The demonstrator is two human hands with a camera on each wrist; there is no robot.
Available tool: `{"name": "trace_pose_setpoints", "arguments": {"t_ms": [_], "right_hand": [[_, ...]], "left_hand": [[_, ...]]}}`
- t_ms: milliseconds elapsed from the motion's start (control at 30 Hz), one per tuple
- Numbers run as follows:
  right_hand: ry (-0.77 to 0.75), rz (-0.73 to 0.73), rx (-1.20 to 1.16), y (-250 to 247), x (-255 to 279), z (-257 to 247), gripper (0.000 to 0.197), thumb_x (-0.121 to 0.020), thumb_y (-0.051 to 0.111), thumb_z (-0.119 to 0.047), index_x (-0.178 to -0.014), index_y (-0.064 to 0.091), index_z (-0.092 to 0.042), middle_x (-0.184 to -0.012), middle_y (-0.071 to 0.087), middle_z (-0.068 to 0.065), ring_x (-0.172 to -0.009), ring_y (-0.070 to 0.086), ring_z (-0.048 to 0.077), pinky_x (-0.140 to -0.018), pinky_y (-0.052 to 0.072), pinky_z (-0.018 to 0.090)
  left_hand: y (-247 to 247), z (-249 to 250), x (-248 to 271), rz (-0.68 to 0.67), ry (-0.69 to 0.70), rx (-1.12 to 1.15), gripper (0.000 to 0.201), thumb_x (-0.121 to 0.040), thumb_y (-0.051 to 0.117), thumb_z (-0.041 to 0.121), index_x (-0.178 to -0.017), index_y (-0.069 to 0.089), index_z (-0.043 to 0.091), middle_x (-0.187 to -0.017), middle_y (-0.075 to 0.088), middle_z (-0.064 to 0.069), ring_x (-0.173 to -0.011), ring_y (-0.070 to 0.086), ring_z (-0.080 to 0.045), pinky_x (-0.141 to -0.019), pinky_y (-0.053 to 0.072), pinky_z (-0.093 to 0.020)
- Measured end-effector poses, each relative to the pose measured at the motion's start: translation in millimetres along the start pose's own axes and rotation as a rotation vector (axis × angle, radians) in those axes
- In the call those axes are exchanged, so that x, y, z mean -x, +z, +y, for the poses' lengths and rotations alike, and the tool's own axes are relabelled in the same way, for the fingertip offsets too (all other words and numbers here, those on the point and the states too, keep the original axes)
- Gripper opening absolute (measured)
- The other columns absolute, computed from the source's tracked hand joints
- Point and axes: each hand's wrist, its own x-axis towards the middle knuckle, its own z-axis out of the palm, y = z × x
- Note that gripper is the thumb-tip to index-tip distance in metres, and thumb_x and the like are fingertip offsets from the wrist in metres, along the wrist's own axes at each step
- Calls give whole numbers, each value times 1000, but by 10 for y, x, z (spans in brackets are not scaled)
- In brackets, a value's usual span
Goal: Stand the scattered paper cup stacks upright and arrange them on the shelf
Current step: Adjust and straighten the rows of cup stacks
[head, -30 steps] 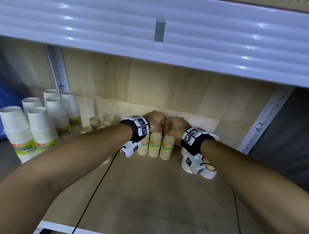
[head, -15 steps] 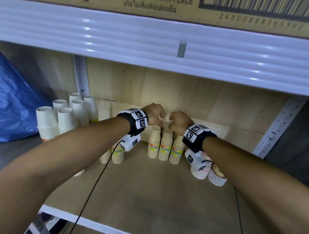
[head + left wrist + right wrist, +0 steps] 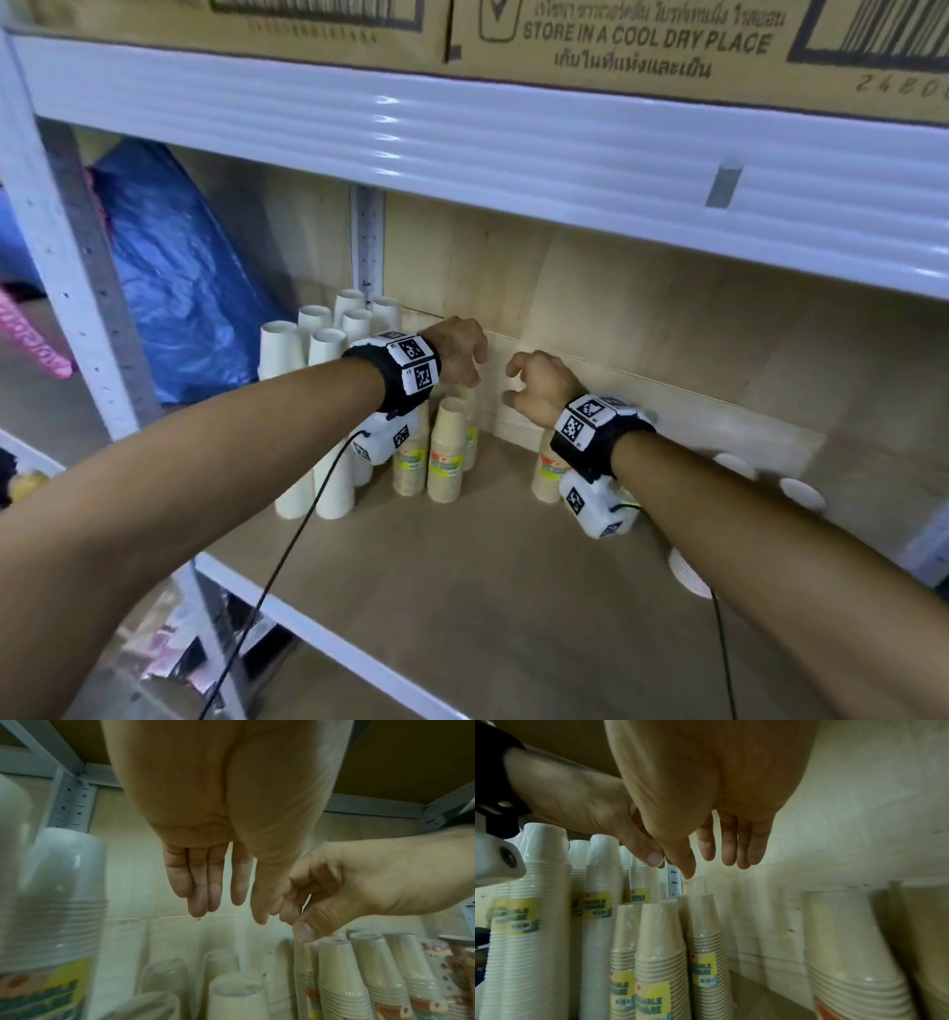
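Both hands are above the cup stacks on the wooden shelf (image 3: 462, 591) and hold nothing. The left hand (image 3: 457, 354) has its fingers (image 3: 203, 882) hanging down almost straight and a little apart, with only air under the tips. The right hand (image 3: 539, 385) is just beside it, also with relaxed fingers (image 3: 731, 845) pointing down and the thumb a little bent toward them; the two hands are near each other but I cannot tell if they touch. Directly below and between the fingertips stand the tan paper cup stacks (image 3: 445, 452), upright with the rims down, in clear plastic sleeves. Each sleeve has a yellow label; in the right wrist view the label (image 3: 652, 1002) shows letters that read partly as "ABLE" and "WARE", the rest is cut off or blurred. To the left of the left fingers stand the taller white paper cup stacks (image 3: 328, 411), also upright in sleeves with a yellow and green label that is too blurred to read. Under the right wrist is one more tan stack (image 3: 547, 473), and further right lie white cups (image 3: 801, 496) on their side, blurred. Above the hands, cardboard boxes (image 3: 642, 46) on the upper shelf carry the print "STORE IN A COOL DRY PLACE", a line of Thai script and barcodes.
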Motion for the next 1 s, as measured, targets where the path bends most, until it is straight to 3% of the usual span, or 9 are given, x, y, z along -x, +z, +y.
{"name": "trace_pose_setpoints", "arguments": {"t_ms": [167,300,367,433,533,633,767,900,1000], "right_hand": [[-74,-71,-17,168,-45,-207,30,-85,66,-25,-113,63,-12,-112,65,8,-103,61,28,-87,52,36],[-84,-130,-77,292,-73,-348,36,-77,68,-52,-97,65,-22,-95,67,0,-88,64,23,-80,55,37],[-80,-149,-89,349,-98,-390,34,-77,65,-52,-92,63,-23,-90,67,1,-83,64,23,-76,57,39],[-91,-173,-93,388,-117,-423,28,-80,64,-44,-91,62,-19,-90,66,2,-83,64,24,-73,56,37],[-100,-214,-112,416,-116,-465,11,-80,65,-33,-75,57,-29,-84,63,-2,-81,61,23,-67,47,28],[-106,-222,-130,469,-118,-485,25,-81,65,-28,-63,50,-35,-84,61,-3,-81,59,22,-67,41,26],[-109,-203,-119,504,-123,-495,20,-83,66,-24,-70,53,-31,-87,63,-1,-84,61,23,-67,41,25],[-80,-199,-117,472,-87,-490,10,-82,70,-24,-84,65,-15,-92,68,4,-86,63,25,-70,50,30],[-38,-200,-120,453,-40,-490,16,-78,71,-28,-88,67,-16,-92,68,4,-85,64,24,-76,56,36]], "left_hand": [[65,-220,116,-16,-45,-70,35,-83,71,24,-116,59,20,-113,48,4,-105,53,-19,-80,44,-27],[69,-248,227,-108,-59,-166,15,-85,67,23,-94,65,11,-99,64,-4,-75,59,-19,-60,45,-24],[148,-294,223,-124,-62,-251,10,-87,63,22,-81,61,14,-97,67,-7,-78,63,-21,-64,45,-26],[198,-312,253,-84,-48,-315,7,-89,62,21,-82,61,19,-102,66,-7,-99,66,-23,-70,40,-24],[245,-275,269,-128,-38,-374,15,-95,60,15,-105,65,6,-108,65,-9,-113,63,-26,-74,40,-26],[245,-226,290,-115,-36,-335,30,-99,52,12,-126,60,2,-126,62,-12,-115,61,-27,-84,45,-29],[238,-287,329,-105,-44,-290,27,-97,53,7,-121,65,4,-122,65,-10,-110,63,-26,-77,43,-27],[216,-277,394,-80,-12,-256,28,-95,56,10,-120,66,6,-121,64,-10,-110,63,-27,-85,49,-29],[224,-273,394,-96,-42,-208,30,-91,62,10,-120,66,6,-119,66,-10,-109,63,-26,-91,53,-34]]}}
